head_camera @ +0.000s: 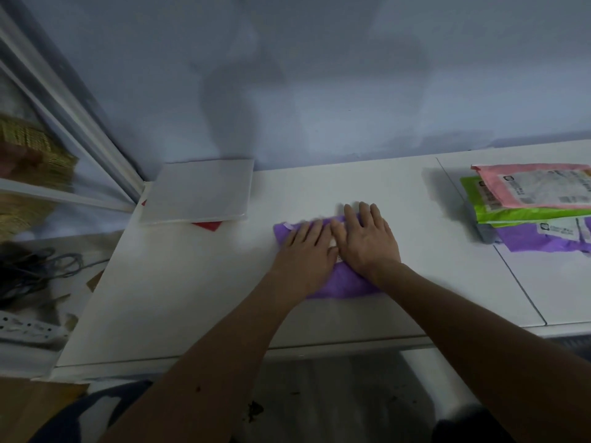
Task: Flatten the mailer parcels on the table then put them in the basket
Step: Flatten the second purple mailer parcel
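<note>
**While Pressing Flat: Basket Step Outstanding**

While pressing down, found spread and straight-fingered, gripping nothing: left hand (pixel 303 251) and right hand (pixel 367 241), palms side by side on crumpled purple plastic mailer parcel (pixel 345 287). Located mid-way along white table (pixel 192 298). Judged as flattening step, unfinished: wrinkled, puffed at near edge, pale label mostly hidden between hands. Next calls for smoothing outward, then lifting to basket, not in view. Stacked pink, green and purple mailers (pixel 524 199) well apart at right.

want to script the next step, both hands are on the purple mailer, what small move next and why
Probably slide both hands apart along the mailer, pressing down. The left hand and right hand lie flat, side by side on its middle, and its near edge looks puffy.
</note>
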The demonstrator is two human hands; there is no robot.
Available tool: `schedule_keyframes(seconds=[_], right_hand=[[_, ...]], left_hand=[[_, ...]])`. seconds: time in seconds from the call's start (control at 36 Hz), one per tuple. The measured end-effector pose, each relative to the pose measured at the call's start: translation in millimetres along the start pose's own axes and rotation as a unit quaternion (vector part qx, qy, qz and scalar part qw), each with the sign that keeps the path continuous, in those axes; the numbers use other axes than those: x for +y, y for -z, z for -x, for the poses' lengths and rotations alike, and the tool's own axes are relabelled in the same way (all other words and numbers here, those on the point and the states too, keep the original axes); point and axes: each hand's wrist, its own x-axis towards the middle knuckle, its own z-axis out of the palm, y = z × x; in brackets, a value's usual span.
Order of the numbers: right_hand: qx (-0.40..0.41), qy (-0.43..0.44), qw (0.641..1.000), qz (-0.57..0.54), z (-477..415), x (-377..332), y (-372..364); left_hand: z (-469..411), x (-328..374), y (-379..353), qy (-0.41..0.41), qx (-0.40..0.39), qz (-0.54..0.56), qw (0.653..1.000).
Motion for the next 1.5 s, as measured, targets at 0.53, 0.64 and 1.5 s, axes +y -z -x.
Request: schedule_keyframes(seconds=[0.53,0.64,1.5], right_hand=[[-0.013,0.1,0.994,0.049,11.2,4.7,7.4],[-0.018,0.133,0.989,0.057,19.1,7.5,6.3],[0.031,0.133,0.987,0.09,19.5,10.7,-13.0]], left_hand=[[10.7,-22.6,-19.3,-0.029,0.084,-0.047,0.995],[7.5,-14.6,-11.0,-0.002,0.092,-0.053,0.994],[4.1,8.2,-28.0,0.005,0.06,-0.01,0.998]])
